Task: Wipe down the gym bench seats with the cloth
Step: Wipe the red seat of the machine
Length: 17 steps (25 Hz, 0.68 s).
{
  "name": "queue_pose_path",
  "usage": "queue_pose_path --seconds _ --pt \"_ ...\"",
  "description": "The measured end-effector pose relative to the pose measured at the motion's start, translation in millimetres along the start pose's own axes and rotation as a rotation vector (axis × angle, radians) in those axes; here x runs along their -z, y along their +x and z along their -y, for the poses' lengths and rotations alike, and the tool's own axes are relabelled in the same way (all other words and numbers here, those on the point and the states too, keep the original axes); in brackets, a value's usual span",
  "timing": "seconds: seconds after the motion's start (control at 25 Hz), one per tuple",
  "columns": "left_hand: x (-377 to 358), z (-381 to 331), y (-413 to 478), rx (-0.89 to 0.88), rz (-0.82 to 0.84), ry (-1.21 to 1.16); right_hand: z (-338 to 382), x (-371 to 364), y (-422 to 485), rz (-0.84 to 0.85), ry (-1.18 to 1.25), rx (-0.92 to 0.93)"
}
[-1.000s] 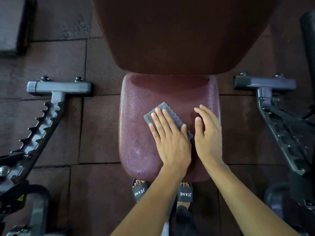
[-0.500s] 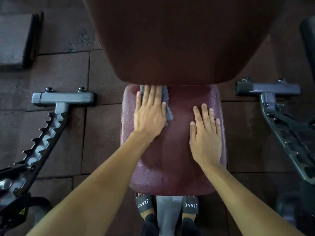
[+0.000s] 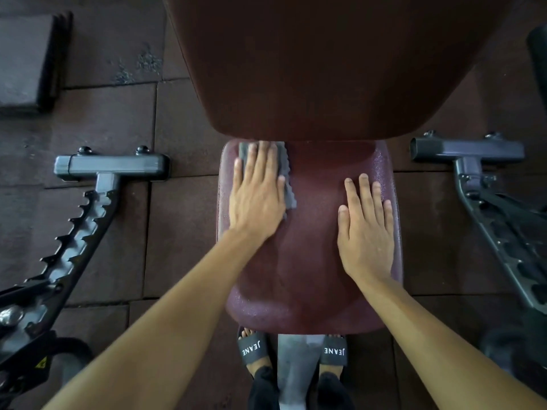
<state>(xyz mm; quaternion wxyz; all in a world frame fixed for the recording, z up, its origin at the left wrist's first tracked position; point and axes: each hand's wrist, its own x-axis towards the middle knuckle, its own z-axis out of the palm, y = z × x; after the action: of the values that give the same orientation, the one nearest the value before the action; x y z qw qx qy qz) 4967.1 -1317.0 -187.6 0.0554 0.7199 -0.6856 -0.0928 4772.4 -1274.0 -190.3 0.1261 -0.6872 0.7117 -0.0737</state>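
1. The left hand [image 3: 257,199] has slid the grey cloth [image 3: 288,184] from the middle of the seat pad [image 3: 313,261] to its far left corner, just under the backrest [image 3: 310,69]
2. The cloth now shows mostly along that hand's thumb side
3. The right hand [image 3: 365,232], close beside the left a second ago, now lies flat near the right edge, well apart from it

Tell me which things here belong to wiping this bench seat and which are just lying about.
Job: grey cloth, under the left hand; maroon seat; right hand, flat on the seat.
Just about: toothed adjuster rack, left; grey frame bar, right; stacked mats, far left; black sandals.
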Motion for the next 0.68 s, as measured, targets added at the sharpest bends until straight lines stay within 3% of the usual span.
queue_pose_path --seconds 0.24,0.4,0.52,0.6,0.68 --pt "1 21 -20 0.12 0.009 -0.087 -2 4 -46 0.123 -0.163 0.24" --pt "-2 14 -104 0.115 0.008 -0.087 -5 -3 -46 0.143 -0.181 0.223" --pt "-12 -19 -182 -0.008 0.037 -0.032 -6 -6 -46 0.127 -0.148 0.221" --pt "-19 -33 -178 -0.075 0.034 -0.001 -6 -7 -47 0.119 -0.132 0.221" --pt "-17 -36 -139 -0.033 0.028 -0.002 -6 -7 -45 0.108 -0.119 0.222"
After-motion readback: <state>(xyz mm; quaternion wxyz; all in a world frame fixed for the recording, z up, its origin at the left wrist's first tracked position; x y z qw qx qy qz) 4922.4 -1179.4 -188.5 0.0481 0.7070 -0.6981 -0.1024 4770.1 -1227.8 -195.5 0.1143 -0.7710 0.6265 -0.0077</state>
